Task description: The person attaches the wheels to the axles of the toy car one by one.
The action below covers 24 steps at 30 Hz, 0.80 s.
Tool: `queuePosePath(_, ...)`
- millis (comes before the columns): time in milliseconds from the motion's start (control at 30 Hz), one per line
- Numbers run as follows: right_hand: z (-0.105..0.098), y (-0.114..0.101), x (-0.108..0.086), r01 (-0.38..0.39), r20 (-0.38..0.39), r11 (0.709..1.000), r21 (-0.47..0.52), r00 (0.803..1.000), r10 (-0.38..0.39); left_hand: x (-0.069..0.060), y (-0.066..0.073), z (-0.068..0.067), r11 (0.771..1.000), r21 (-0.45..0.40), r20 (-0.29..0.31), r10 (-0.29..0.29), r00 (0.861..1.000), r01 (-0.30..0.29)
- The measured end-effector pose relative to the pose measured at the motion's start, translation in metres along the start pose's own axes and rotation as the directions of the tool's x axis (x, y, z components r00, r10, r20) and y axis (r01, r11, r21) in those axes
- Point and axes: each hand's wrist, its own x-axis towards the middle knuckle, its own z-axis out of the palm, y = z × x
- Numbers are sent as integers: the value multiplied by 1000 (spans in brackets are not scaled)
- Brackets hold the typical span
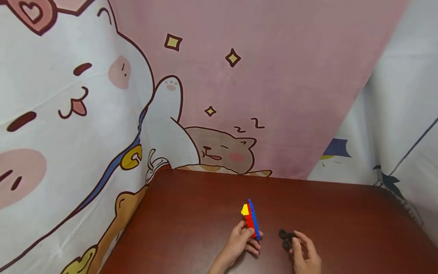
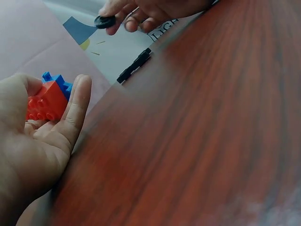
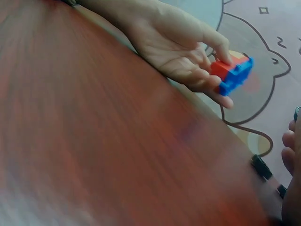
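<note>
In the head view the left hand [image 1: 236,245] grips a long toy of joined red, blue and yellow bricks [image 1: 251,220] between thumb and fingers, raised off the table. The left wrist view shows its red studded part [image 2: 49,103] beside that palm. To the right, the right hand [image 1: 307,255] pinches a small round black piece, clearest in the left wrist view as a black disc [image 2: 104,22]. Just beyond and left of those fingertips lies a black lobed object [image 1: 283,234], apparently on the table and seen edge-on in the left wrist view as a dark strip [image 2: 134,66].
A reddish-brown wood-grain table [image 1: 191,205] spans the lower part of the head view. Behind it and along its left side hangs a printed cloth [image 1: 291,76] with cartoon animals; a white part with blue shapes hangs at the right.
</note>
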Motion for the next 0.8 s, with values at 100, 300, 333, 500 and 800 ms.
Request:
queuePosePath(100,4,-1,-4,-22,23,991,-130,999,25,-1,1,0,1000,9,15,-1,1000,1)
queuePosePath(300,5,-4,-7,-32,91,981,-193,995,50,-3,1,0,1000,25,19,-18,1000,17)
queuePosePath(333,7,-4,-7,-24,97,987,-160,995,40,-4,1,0,999,31,18,-20,1000,19)
queuePosePath(500,25,-4,-12,134,141,990,54,980,-140,-4,0,1,998,58,4,-16,1000,15)
queuePosePath(800,54,-18,-29,66,213,997,46,974,-74,-3,1,6,989,143,-4,-24,1000,24)
